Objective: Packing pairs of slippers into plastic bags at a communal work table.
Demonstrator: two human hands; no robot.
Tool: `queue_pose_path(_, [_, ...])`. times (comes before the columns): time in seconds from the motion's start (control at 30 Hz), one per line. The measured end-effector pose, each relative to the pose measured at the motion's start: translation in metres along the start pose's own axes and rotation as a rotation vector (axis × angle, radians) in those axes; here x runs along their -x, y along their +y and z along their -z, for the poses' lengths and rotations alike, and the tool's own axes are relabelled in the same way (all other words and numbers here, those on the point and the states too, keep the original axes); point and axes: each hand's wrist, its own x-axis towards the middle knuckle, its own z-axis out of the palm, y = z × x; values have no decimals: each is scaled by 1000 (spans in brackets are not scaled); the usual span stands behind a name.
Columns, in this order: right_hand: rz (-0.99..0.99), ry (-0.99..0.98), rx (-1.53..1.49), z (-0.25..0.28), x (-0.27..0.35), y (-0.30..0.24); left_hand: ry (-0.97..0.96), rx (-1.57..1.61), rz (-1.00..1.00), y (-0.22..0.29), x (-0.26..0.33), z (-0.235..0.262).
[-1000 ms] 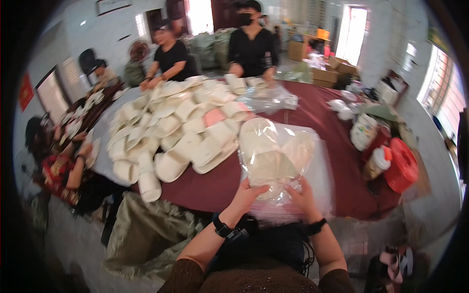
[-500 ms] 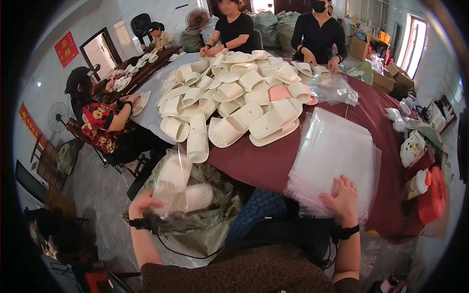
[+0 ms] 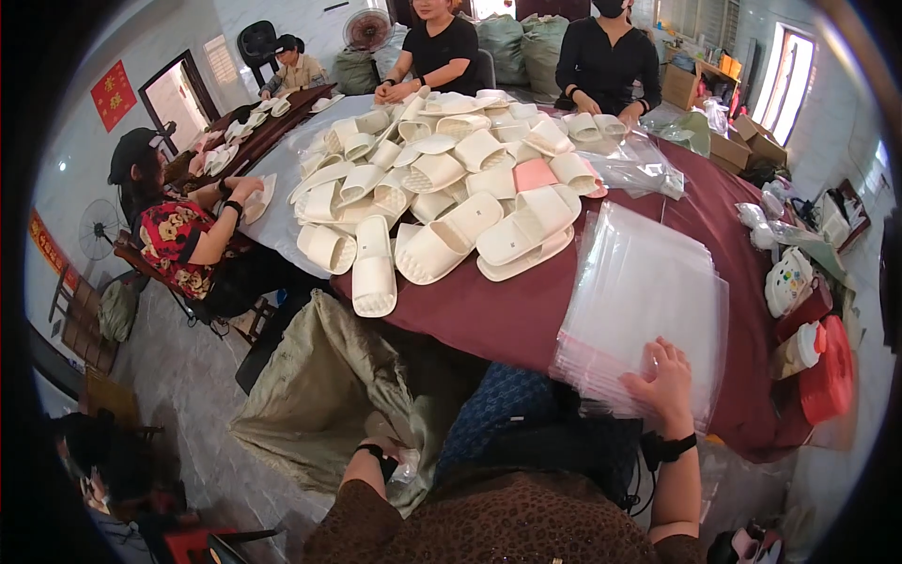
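My left hand (image 3: 383, 444) reaches down into the mouth of an olive-green woven sack (image 3: 296, 390) below the table edge. Its fingers are mostly hidden, and a bit of clear plastic shows beside the wrist. Flat on a stack of clear plastic bags (image 3: 644, 291) lies my right hand (image 3: 660, 378), open, with thumb and fingers apart. Cream slippers are heaped on the table; one single slipper (image 3: 374, 268) hangs slightly over the near edge, and a pair of slippers (image 3: 531, 230) rests at the front of the heap.
A dark red cloth (image 3: 489, 320) covers the table. Pink slippers (image 3: 534, 175) show within the pile. A red plastic container (image 3: 827, 371) and a white jar stand at the right edge. Several people sit around the tables, one at the left handling a slipper (image 3: 259, 199).
My left hand has gone from holding up a bagged pair of slippers to low inside the sack; the pair is out of sight. My right hand stays on the bags.
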Motion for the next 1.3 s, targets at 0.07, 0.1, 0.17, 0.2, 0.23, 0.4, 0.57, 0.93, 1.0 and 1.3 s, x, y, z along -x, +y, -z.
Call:
queue_pose_path(0.07, [53,-36,-74,-5,-10,-17,192,271,-96,-68,-27,-40])
queue_pose_path(0.1, [69,-67,-101,-10,-13,-22,372,496,-233,-92,-36,-56])
queue_pose_path(0.17, [55,-46,-51,-11,-8,-13,558,416,-163,-61,-26,-42])
queue_pose_path(0.2, [63,-37,-50,-12,-8,-12,624,324,-139,-62,-16,-31])
queue_pose_path(0.23, [58,-28,-51,-13,-8,-11,690,223,-115,-60,-2,-11])
queue_pose_path(0.4, [32,-12,-2,-8,-3,-5,1260,199,-66,10,176,128])
queue_pose_path(0.57, [78,8,-12,-16,-3,-5,1875,149,-455,59,264,212])
queue_pose_path(0.93, [101,64,-40,-14,2,-1,2079,-147,-537,92,254,253])
queue_pose_path(1.0, [119,81,-36,-16,0,0,2092,-223,-590,100,267,262])
queue_pose_path(1.3, [123,88,-43,-22,1,-1,1484,-282,-557,147,278,292])
